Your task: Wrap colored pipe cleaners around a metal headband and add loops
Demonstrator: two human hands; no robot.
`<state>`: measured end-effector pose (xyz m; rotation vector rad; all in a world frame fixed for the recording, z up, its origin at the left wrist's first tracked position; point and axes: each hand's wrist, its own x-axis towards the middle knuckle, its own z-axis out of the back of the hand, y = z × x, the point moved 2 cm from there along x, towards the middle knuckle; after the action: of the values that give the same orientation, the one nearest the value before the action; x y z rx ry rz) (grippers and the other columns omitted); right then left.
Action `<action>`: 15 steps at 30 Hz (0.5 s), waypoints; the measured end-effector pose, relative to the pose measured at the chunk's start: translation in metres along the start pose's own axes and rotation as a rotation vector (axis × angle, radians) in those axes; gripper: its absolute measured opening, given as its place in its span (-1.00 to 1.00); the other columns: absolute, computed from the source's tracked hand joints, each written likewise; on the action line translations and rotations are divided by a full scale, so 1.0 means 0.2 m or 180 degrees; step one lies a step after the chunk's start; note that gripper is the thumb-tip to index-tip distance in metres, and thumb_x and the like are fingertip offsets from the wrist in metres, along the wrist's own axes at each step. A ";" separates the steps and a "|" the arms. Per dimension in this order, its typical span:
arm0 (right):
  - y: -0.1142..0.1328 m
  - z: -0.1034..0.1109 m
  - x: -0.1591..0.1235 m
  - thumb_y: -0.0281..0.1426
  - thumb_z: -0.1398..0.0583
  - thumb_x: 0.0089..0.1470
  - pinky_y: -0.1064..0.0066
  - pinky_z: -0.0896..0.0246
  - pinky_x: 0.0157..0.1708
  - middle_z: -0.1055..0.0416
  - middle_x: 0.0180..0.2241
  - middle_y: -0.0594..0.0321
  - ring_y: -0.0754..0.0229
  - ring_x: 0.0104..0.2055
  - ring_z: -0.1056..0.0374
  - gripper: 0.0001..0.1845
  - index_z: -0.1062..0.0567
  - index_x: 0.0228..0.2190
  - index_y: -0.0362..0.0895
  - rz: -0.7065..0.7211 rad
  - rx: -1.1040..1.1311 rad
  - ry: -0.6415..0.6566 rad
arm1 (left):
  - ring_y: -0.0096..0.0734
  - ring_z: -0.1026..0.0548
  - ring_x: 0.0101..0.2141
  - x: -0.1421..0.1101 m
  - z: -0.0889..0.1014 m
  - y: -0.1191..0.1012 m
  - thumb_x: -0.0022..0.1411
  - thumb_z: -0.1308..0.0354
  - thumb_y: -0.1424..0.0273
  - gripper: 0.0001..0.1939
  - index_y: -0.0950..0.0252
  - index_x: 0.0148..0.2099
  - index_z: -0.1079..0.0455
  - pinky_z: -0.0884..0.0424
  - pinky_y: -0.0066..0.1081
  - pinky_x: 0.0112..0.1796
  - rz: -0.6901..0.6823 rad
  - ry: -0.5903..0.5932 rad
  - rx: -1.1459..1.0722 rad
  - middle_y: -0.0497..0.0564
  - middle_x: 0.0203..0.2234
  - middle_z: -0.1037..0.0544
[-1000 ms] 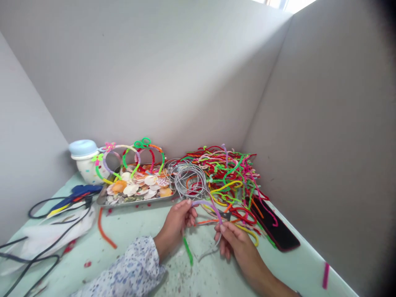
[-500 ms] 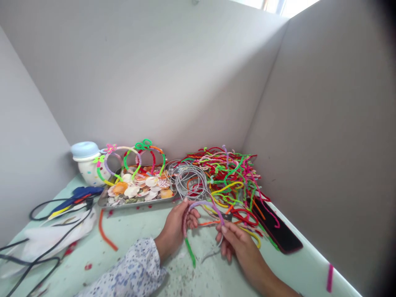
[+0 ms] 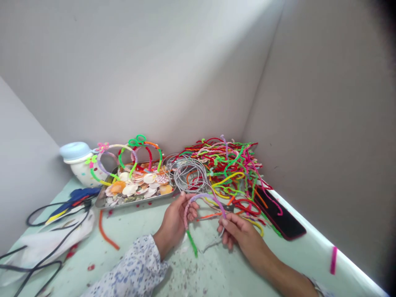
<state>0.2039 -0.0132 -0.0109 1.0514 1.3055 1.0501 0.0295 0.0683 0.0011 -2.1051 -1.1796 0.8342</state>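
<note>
Between my hands is an arched headband wound in pipe cleaner, purple over the top, pink lower on the left and green at the left end. My left hand closes on its pink left side, with fingers curled behind it. My right hand pinches the purple right side; below the grip a bare grey wire end sticks out. Just behind my right hand lie red-handled scissors, partly covered by loose pipe cleaners. The headband is held above the green tabletop.
A metal tray of shells holds finished headbands. Right of it are a coil of grey wire and a heap of pipe cleaners. A phone, a blue glue gun with cables and a lidded jar stand around.
The view has tilted down and shifted slightly. Both hands keep their hold on the headband, which has barely changed position between them.
</note>
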 end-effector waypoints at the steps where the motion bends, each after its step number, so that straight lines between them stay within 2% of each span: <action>1: 0.00 0.00 0.00 -0.06 -0.17 0.03 0.49 -0.15 -0.60 -0.41 -0.56 0.29 0.33 -0.62 -0.27 -0.60 -0.40 -0.45 -0.18 0.0030 0.0110 0.0025 | -0.53 -0.41 -0.61 0.00 0.00 0.00 0.33 0.08 0.30 -0.68 0.44 -0.18 -0.39 -0.33 -0.57 -0.57 -0.0021 -0.0002 0.0006 0.04 -0.55 -0.48; 4: 0.01 0.00 0.00 -0.10 -0.23 -0.04 0.49 -0.19 -0.59 -0.44 -0.42 0.23 0.31 -0.55 -0.33 -0.62 -0.42 -0.37 -0.19 0.0066 0.0456 0.0086 | -0.53 -0.40 -0.62 -0.01 -0.01 0.00 0.33 0.08 0.31 -0.69 0.43 -0.19 -0.39 -0.33 -0.57 -0.58 -0.0016 -0.0010 0.0068 0.03 -0.56 -0.48; 15: -0.01 0.02 0.00 -0.20 -0.25 -0.07 0.49 -0.23 -0.57 -0.43 -0.46 0.24 0.30 -0.54 -0.35 -0.69 -0.43 -0.37 -0.20 -0.0044 0.0866 0.0064 | -0.49 -0.42 -0.59 -0.02 -0.02 0.00 0.31 0.04 0.30 -0.69 0.43 -0.18 -0.41 -0.32 -0.54 -0.56 -0.0118 0.0034 0.0173 0.05 -0.54 -0.49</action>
<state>0.2077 -0.0134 -0.0132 1.2340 1.4992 0.8907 0.0303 0.0639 0.0056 -2.0354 -1.1740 0.8282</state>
